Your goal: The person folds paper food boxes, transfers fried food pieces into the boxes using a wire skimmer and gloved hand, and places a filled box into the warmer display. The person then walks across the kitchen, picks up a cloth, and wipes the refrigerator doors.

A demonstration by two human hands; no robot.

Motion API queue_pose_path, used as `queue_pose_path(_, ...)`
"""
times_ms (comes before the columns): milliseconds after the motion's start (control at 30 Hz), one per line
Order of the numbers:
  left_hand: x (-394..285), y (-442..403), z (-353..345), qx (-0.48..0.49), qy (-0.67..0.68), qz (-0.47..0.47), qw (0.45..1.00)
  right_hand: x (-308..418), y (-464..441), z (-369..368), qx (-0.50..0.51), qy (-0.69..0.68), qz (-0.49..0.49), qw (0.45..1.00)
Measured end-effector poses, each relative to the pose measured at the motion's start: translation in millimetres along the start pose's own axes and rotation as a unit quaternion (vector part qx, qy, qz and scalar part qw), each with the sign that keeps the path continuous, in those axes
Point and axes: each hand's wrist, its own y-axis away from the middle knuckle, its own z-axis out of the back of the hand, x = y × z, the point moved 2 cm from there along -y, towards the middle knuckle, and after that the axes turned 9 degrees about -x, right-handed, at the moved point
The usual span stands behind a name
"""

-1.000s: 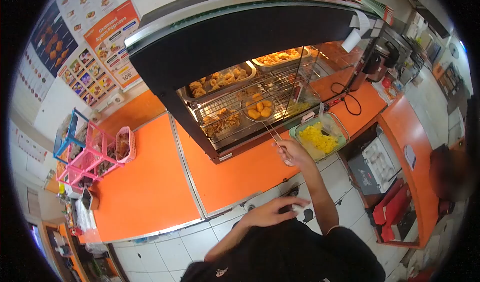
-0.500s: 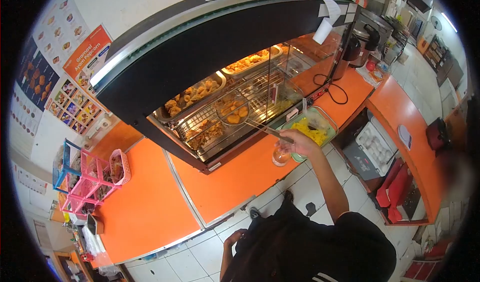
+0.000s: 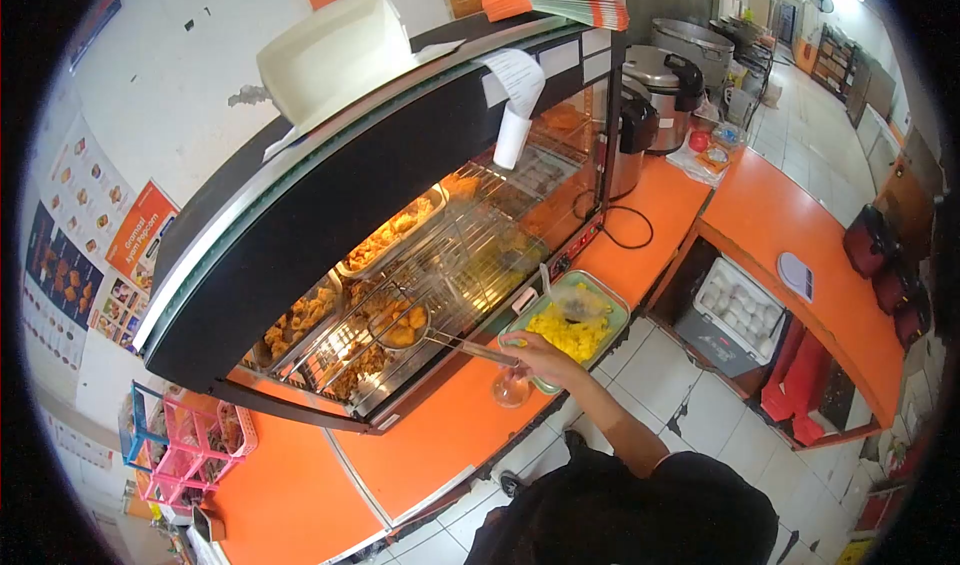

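Observation:
My right hand (image 3: 545, 358) is closed around the handle of a wire strainer (image 3: 450, 341). Its round basket reaches into the open side of a lit food warmer (image 3: 330, 200) and holds golden fried pieces (image 3: 403, 325). Beneath my hand a clear glass or jar (image 3: 511, 389) stands on the orange counter. Close beside the hand is a green-rimmed tray (image 3: 622, 303) of chopped yellow food (image 3: 562, 333), with a utensil handle sticking up from it. Inside the warmer, metal trays (image 3: 440, 197) of fried food sit beside the wire racks. My left hand is out of view.
The orange counter (image 3: 430, 475) carries a pink and blue basket rack (image 3: 190, 440) at the left. Rice cookers (image 3: 660, 95) stand beyond the warmer. To the right, a cooler box (image 3: 735, 315) sits under a second orange counter holding a white scale (image 3: 797, 275).
The view has swung up and to the right. My right hand keeps its hold on the strainer, whose basket stays inside the warmer. My left hand has left the picture.

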Motion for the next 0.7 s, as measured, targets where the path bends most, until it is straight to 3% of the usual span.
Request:
queue_pose_path(233, -33, -29, -30, 0.044, -0.061, 0.006, 0.997, 3, -15, 10, 0.021, -0.014, 0.053, 0.998)
queue_pose_path(400, -44, -31, -44, 0.049, -0.084, 0.005, 0.995, 21, -27, -7, 0.011, 0.112, 0.113, 0.987)
queue_pose_path(600, -47, -27, -62, -0.058, -0.036, 0.005, 0.998, 23, -31, -15, 0.023, 0.139, 0.102, 0.985)
queue_pose_path(667, -58, -21, -62, -0.028, -0.024, 0.143, 0.989, 11, -35, -13, 0.044, 0.12, 0.096, 0.987)
queue_pose_path(700, -61, -16, -60, -0.03, -0.024, 0.145, 0.989, 5, -37, -12, 0.061, 0.101, 0.09, 0.989)
